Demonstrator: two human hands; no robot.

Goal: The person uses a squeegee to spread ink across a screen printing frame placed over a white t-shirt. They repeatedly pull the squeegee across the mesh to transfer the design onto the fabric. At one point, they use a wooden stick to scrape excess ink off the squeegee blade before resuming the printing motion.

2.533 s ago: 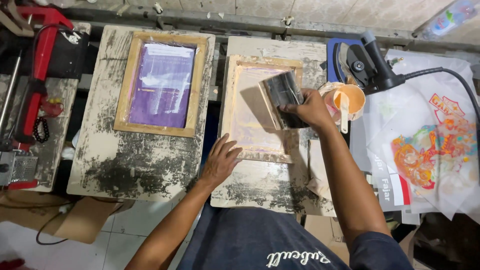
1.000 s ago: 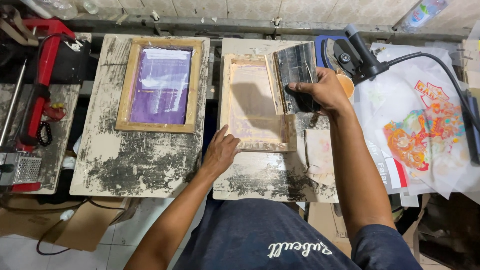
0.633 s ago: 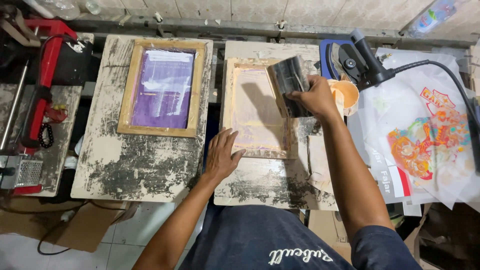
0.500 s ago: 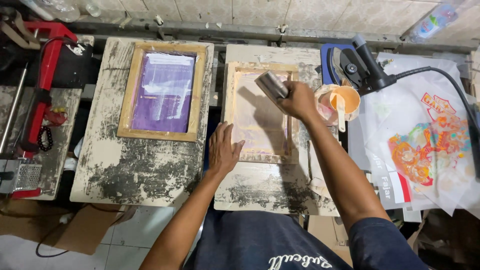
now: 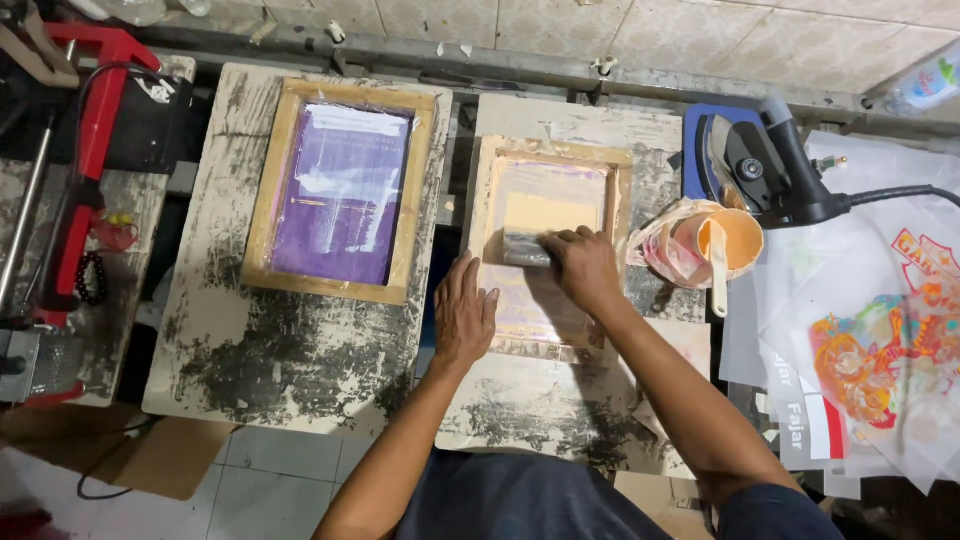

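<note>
Right hand (image 5: 585,268) was closed around a dark flat squeegee (image 5: 525,247), fingers wrapped over its top, blade pressed across the pale mesh of a small light wooden printing frame (image 5: 620,190). Squeegee sat roughly mid-frame, just below a cream-coloured patch of ink on the mesh. Left hand (image 5: 464,312) lay flat and open, palm down, fingers spread, gripping nothing; it pressed on the frame's left rail and the board beside it. That frame rested on a worn, paint-flaked white wooden board (image 5: 560,440).

To the left, on a second scuffed white board (image 5: 280,360), sat a larger wooden frame with purple-coated mesh (image 5: 340,195), well apart from both hands. Just right of the small frame stood an orange plastic cup of pale ink (image 5: 730,245) wrapped in clear plastic, with a white stick standing in it. Behind the cup was a black heat gun on a blue base (image 5: 770,170), its cable running off right. Far right lay clear transfer sheets with a red-orange printed figure (image 5: 880,360). Far left, a red metal clamp stand (image 5: 85,170). Grey floor tiles (image 5: 270,480) and brown cardboard showed below the boards.
</note>
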